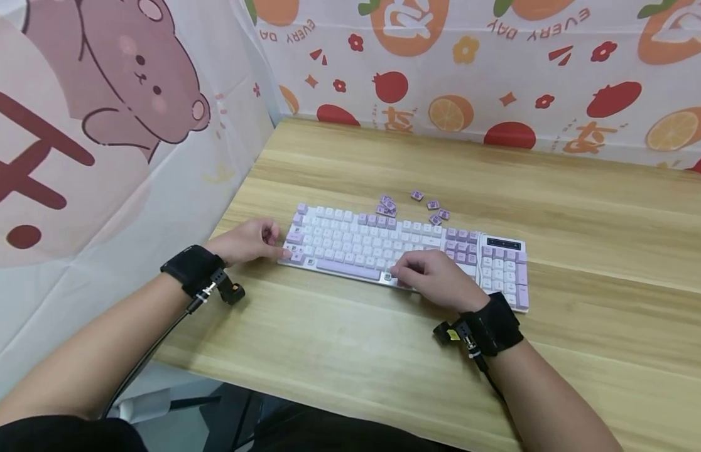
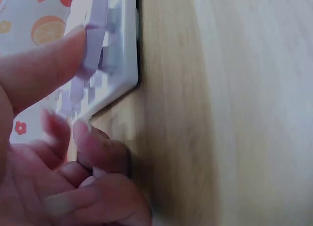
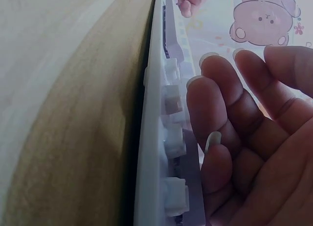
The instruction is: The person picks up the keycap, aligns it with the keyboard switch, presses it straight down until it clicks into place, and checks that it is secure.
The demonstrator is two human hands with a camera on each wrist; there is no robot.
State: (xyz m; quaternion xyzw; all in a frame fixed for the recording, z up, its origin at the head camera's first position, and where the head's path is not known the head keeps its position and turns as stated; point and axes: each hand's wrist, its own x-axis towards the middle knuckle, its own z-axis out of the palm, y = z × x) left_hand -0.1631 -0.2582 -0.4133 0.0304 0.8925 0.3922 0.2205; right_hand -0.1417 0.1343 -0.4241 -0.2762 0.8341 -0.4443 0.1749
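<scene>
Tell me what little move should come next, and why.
Perhaps the right hand should reach for a loose purple keycap, because several lie behind the keyboard and an uncapped spot shows beside that hand.

The white-and-lilac computer keyboard [image 1: 350, 242] lies flat and slightly slanted on the tabletop [image 1: 339, 339]; a few bare switches [image 1: 387, 276] show along its bottom row. Several loose purple keycaps [image 1: 433, 204] lie just beyond its far edge, some heaped together.

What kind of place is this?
It looks like a work corner at a desk: there's a wooden table, a keyboard with loose purple keycaps beyond it, and fruit-printed cloth hanging behind.
</scene>
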